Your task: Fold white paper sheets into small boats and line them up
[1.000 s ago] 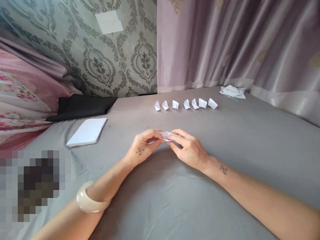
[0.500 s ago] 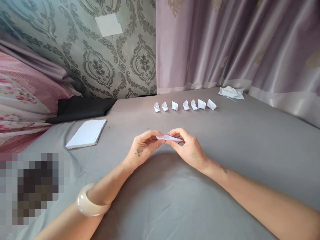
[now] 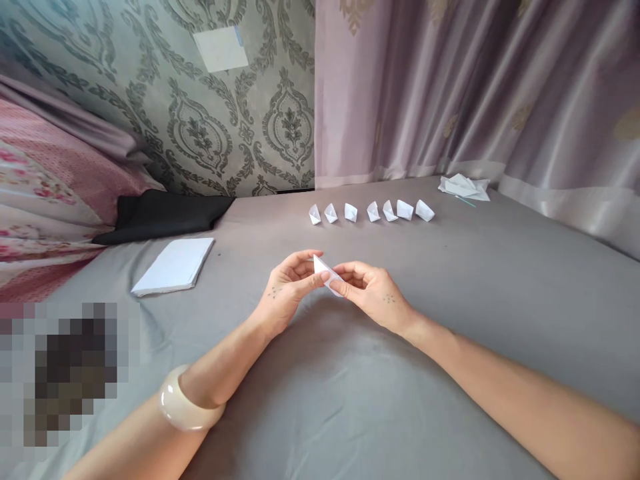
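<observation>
A small folded white paper boat (image 3: 323,267) is tilted between my two hands, above the grey sheet (image 3: 340,400). My left hand (image 3: 290,287) pinches its left side, thumb on the near face and fingers behind. From the right, my right hand (image 3: 375,292) grips the lower end with its thumb in front; the other fingers are partly hidden by the paper. Beyond the hands stands a row of several folded paper boats, among them one at the left end (image 3: 315,214) and one at the right end (image 3: 425,211).
On the left lies a stack of white paper (image 3: 175,265), with a black cloth (image 3: 165,215) behind it. Loose folded papers (image 3: 463,186) and a thin bluish stick (image 3: 465,201) are at the back right, near the purple curtain (image 3: 400,93). A pixelated patch covers the lower left.
The paper boat has turned from lying nearly level to standing steeply tilted, its left tip raised. My thumbs now press on its near face. The row of boats has stayed put.
</observation>
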Motion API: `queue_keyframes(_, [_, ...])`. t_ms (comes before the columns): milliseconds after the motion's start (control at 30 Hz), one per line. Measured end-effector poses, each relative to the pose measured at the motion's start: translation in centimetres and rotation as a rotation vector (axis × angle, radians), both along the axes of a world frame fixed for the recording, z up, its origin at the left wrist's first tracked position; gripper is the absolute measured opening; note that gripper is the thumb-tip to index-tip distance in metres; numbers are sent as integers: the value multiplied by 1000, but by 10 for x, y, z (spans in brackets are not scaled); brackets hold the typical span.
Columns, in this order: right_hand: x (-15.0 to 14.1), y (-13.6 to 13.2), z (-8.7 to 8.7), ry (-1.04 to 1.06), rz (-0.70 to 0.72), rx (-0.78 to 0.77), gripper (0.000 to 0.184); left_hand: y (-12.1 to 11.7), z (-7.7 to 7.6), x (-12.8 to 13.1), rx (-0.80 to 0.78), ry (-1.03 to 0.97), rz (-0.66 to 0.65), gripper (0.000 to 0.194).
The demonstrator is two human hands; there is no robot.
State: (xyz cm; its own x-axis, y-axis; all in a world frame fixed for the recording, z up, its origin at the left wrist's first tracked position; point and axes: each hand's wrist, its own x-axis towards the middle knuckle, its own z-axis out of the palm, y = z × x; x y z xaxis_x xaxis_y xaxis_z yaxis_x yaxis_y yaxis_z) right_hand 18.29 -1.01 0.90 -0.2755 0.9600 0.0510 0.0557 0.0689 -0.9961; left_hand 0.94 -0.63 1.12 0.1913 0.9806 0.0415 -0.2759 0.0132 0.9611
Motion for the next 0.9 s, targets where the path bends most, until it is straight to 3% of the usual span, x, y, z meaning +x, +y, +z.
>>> queue_keyframes(267, [3, 1, 4, 79, 196, -311, 30, 2, 2, 1, -160, -4, 41, 39])
queue_keyframes(400, [5, 3, 4, 160, 201, -437, 24, 3, 1, 0, -197, -17, 27, 35])
queue_keyframes(633, [6, 3, 5, 224, 216, -485, 22, 2, -1, -2, -180, 75, -41, 33])
queue_keyframes(900, [4, 4, 4, 159, 222, -496, 23, 3, 4, 0, -282, 80, 52, 26])
